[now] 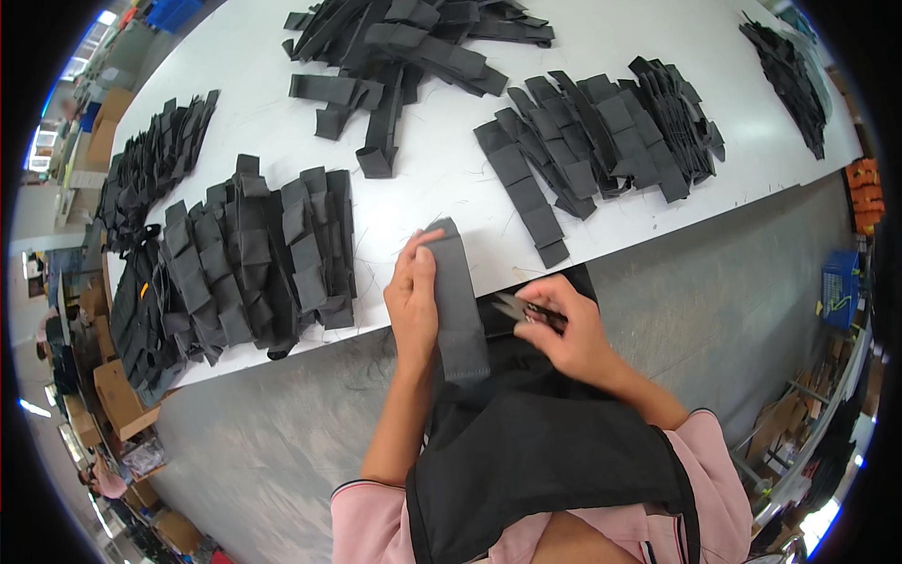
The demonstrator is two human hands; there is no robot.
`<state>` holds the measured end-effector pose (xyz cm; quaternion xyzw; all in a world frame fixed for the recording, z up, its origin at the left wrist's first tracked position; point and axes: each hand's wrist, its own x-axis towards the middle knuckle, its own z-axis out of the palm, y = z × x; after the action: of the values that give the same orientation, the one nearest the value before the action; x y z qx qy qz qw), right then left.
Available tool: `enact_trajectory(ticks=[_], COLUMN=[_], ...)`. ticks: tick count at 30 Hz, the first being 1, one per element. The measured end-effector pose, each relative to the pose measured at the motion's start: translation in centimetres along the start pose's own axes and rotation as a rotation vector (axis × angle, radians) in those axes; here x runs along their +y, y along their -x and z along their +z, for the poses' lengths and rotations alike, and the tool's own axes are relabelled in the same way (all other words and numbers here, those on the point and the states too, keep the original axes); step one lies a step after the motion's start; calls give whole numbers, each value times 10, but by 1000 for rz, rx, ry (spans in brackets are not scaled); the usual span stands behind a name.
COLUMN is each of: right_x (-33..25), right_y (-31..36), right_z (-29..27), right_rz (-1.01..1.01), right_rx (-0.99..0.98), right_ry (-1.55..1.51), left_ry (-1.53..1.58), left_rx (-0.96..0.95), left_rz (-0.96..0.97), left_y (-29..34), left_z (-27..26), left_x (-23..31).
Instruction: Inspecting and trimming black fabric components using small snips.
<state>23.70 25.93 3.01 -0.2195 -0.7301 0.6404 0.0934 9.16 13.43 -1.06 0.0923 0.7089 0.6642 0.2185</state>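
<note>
My left hand [413, 291] grips a dark grey folded fabric strip [456, 305] near its far end, at the front edge of the white table. The strip hangs down toward my lap, over my black apron [554, 423]. In my right hand [568, 324] is a small pair of thread snips [531, 311], with the blades pointing left toward the strip but apart from it. To the left lies a row of similar strips [244, 254] with folded segments, overlapping one another. Another group of strips [601, 132] lies to the right.
A loose heap of strips [404, 47] lies at the table's far middle. More dark bundles sit at the far left [160, 160] and far right [789, 80]. Bits of thread are scattered on the white table [432, 179]. Cardboard boxes [122, 399] and a blue crate [839, 289] stand beyond it.
</note>
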Motion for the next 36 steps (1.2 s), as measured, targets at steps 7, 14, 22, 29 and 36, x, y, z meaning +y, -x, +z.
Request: enact_trajectory(ticks=[7,14,22,29,36], right_x=[1,1,1,-4,13], right_y=[-9,-23,-33,-33,-13], right_z=[16,12,17,21,6], right_rz=[-692,-201,63,90,-232], right_rx=[-86,-56,-100,-113,174], right_ry=[420,-20,-167,-137,196], left_ry=[141,-123,-355,146,368], left_rx=[-40,67,-258,-219,1], left_rz=[-342,-24,172,-249,-325], left_y=[-10,16,38,46,44], left_z=[18,-22,-14,-5,-2], left_x=[25,-22,16,13,16])
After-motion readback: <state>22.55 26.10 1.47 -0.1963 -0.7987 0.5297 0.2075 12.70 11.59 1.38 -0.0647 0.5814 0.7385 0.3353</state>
